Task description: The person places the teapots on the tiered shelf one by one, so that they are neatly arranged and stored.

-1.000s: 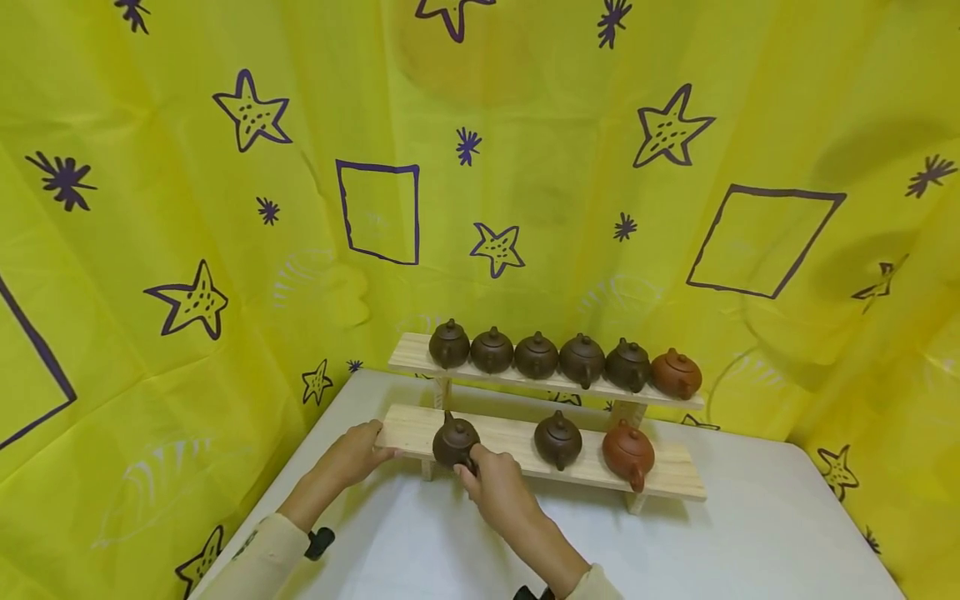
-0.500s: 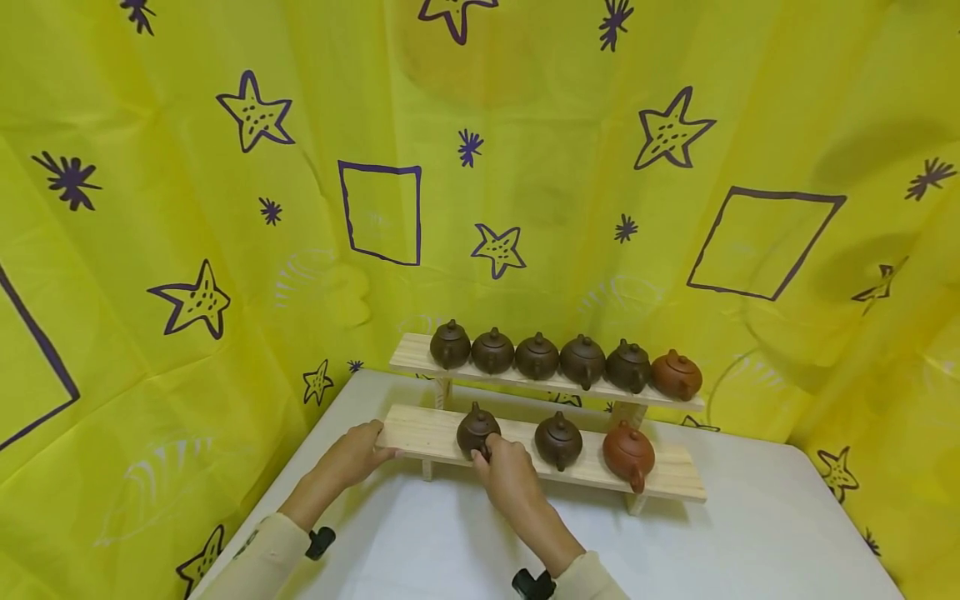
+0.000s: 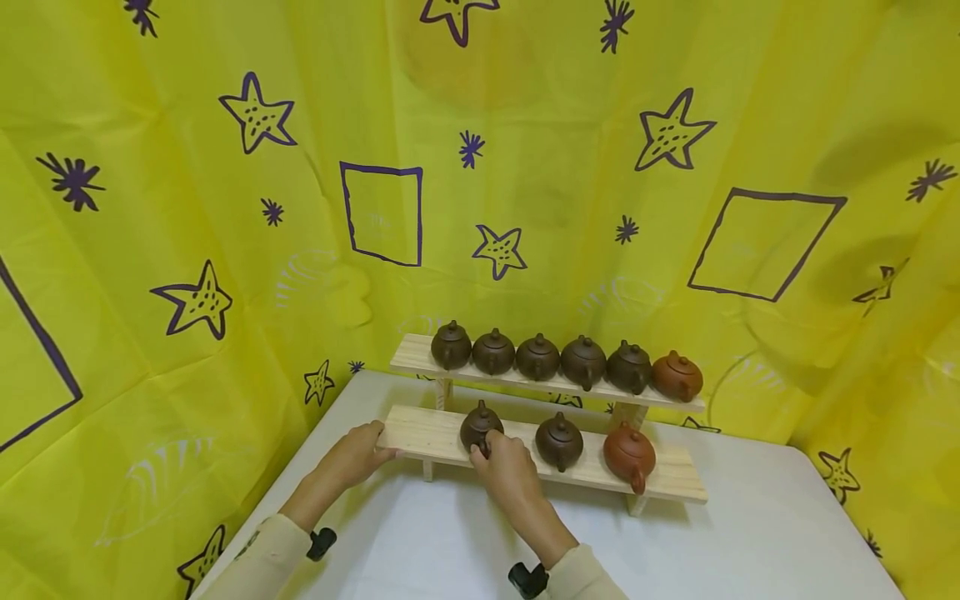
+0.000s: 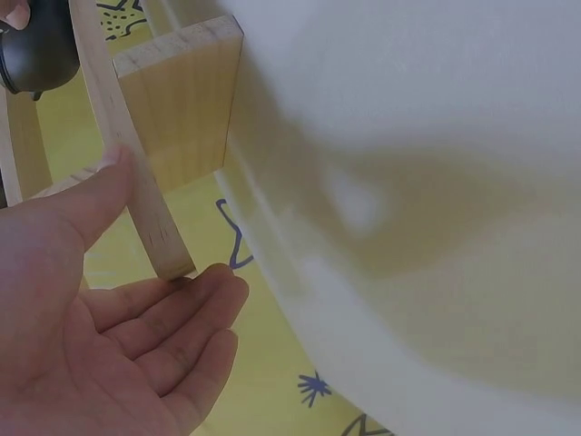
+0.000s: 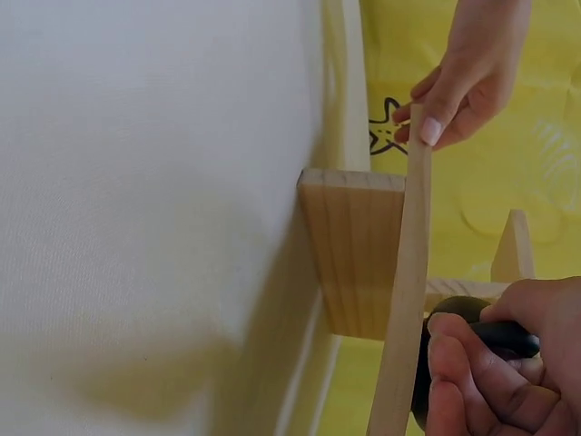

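Observation:
In the head view my right hand (image 3: 512,473) grips a small dark brown teapot (image 3: 477,423) by its handle. This teapot is upright at the lower wooden shelf (image 3: 420,428), left of another dark teapot (image 3: 558,443) and a reddish-brown one (image 3: 628,450). The right wrist view has the fingers curled about the dark handle (image 5: 513,339), with the board hiding part of the pot. At the lower shelf's left end, my left hand (image 3: 358,454) holds the board's corner. Up close in the left wrist view, its thumb (image 4: 113,186) lies on the front edge and its fingertips meet the end.
Behind and higher, an upper wooden shelf (image 3: 412,354) carries a row of several dark teapots (image 3: 537,358) and one reddish-brown teapot (image 3: 677,377) at its right. Both shelves stand on a white table (image 3: 420,550). Yellow curtain (image 3: 540,183) with purple stars surrounds it.
My right hand has moved the dark teapot rightward and back on the lower shelf, closer to its neighbour; in the last half second it shifted only slightly. My left hand stays at the shelf's end.

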### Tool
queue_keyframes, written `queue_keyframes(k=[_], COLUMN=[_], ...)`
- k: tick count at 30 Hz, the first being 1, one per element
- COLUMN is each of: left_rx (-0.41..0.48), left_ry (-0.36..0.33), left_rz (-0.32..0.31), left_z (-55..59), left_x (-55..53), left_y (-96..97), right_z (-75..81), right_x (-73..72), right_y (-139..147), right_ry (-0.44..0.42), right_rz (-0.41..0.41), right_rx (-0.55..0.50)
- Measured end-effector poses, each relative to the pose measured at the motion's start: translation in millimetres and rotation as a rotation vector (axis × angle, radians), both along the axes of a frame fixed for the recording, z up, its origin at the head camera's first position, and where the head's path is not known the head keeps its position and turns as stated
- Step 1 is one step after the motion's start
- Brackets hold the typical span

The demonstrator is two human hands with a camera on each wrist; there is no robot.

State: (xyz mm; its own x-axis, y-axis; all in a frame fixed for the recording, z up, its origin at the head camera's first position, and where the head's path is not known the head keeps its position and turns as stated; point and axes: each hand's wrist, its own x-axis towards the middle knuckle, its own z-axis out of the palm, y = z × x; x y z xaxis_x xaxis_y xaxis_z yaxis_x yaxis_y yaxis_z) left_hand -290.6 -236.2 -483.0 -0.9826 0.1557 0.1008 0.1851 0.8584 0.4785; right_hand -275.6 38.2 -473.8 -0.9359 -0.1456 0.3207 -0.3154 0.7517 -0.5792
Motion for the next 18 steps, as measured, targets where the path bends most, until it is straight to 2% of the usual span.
queue_keyframes(k=[3, 9, 14, 18], left_rx=[0.0, 0.017, 0.057, 0.069], left_ry=[-0.005, -0.021, -0.014, -0.008], left_rz=[-0.002, 0.008, -0.001, 0.007], left_z=[0.7, 1.9, -3.9, -7.9], left_x=[-0.7, -2.7, -1.0, 6.9], left_y=[0.7, 2.1, 0.5, -6.0], right_z=[-1.5, -0.6, 7.6, 18.2], right_x=[-1.7, 0.0, 16.3, 33.7], right_y=[2, 10, 26, 50], right_ry=[0.009, 0.008, 0.036, 0.078], right_rz=[-0.014, 0.014, 0.046, 0.067], right_rx=[0.009, 0.037, 0.101, 0.118])
